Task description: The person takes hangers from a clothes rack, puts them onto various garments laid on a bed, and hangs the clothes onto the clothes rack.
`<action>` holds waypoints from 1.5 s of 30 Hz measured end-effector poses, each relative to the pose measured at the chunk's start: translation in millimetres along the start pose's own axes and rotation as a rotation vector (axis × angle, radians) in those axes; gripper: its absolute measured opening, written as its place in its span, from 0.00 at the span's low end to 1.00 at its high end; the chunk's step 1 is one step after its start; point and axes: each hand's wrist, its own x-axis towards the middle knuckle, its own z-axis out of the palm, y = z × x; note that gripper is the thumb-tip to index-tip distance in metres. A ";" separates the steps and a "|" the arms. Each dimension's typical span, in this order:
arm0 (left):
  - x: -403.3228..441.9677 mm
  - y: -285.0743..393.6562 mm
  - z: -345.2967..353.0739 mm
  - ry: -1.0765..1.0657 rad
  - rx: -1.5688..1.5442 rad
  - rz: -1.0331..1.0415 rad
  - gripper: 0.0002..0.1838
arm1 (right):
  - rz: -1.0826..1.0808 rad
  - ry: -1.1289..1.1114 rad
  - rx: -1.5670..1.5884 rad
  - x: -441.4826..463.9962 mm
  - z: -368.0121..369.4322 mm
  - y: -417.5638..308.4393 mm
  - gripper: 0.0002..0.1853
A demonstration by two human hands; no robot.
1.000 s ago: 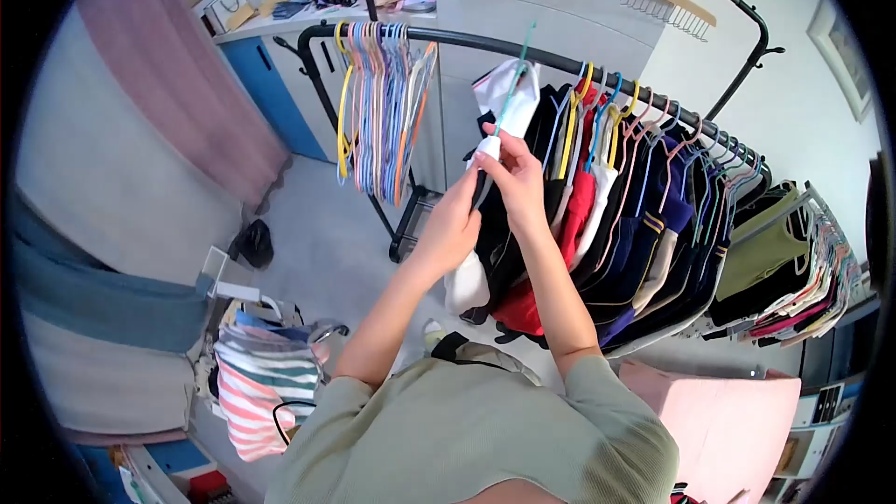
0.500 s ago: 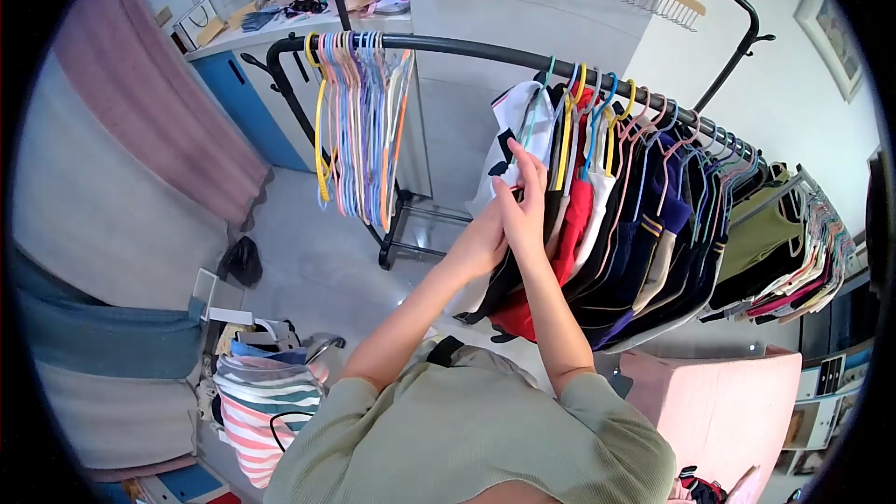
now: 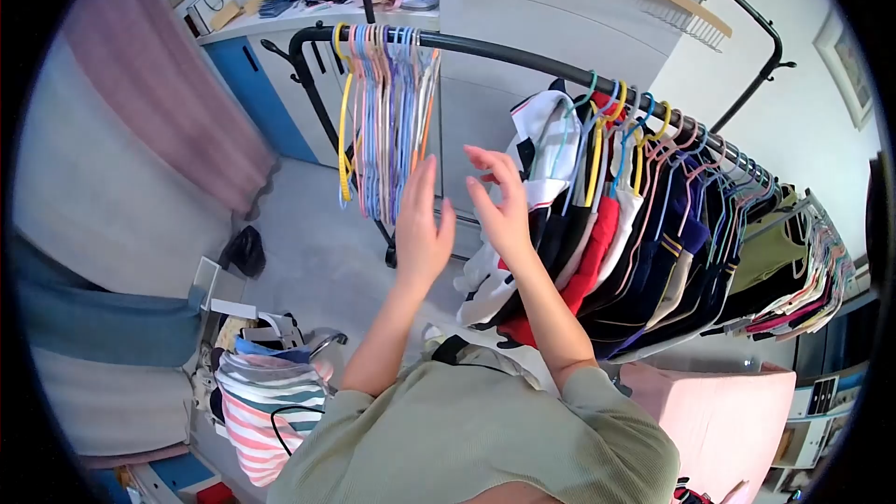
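Both hands are raised in front of the black clothes rail (image 3: 509, 53), apart from each other. My left hand (image 3: 427, 231) is open and empty, its fingers pointing up just below the bunch of bare coloured hangers (image 3: 381, 121). My right hand (image 3: 501, 208) is open too, fingers spread and slightly bent, holding nothing. Close to its right hangs a white shirt with dark patches (image 3: 553, 145) on a green hanger. Beyond that shirt, a dense row of garments continues, among them a red garment (image 3: 590, 247) and dark navy tops (image 3: 653, 271).
On the left, striped cloth (image 3: 271, 411) is heaped beside a grey curtain (image 3: 103, 317). A pink box-like piece (image 3: 709, 411) stands at the lower right. Behind the rail are a cluttered counter (image 3: 322, 23) and a wooden multi-hook hanger (image 3: 689, 11). A black bag (image 3: 245, 252) lies on the floor.
My hands were together in front of the white shirt; now they have separated, the left moving leftward toward the bare hangers. The view has shifted slightly, so the rail appears further right.
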 end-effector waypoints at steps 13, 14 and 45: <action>11.5 -25.0 -0.3 -0.045 -0.119 0.000 0.29 | 0.078 -0.063 0.050 20.5 41.8 22.8 0.19; 13.2 -25.2 0.7 -0.039 -0.105 0.022 0.28 | 0.087 -0.049 0.046 22.6 38.7 23.3 0.19; 15.6 -71.1 -14.7 -0.102 -0.263 -0.090 0.23 | 0.254 0.147 0.156 49.8 91.7 64.9 0.18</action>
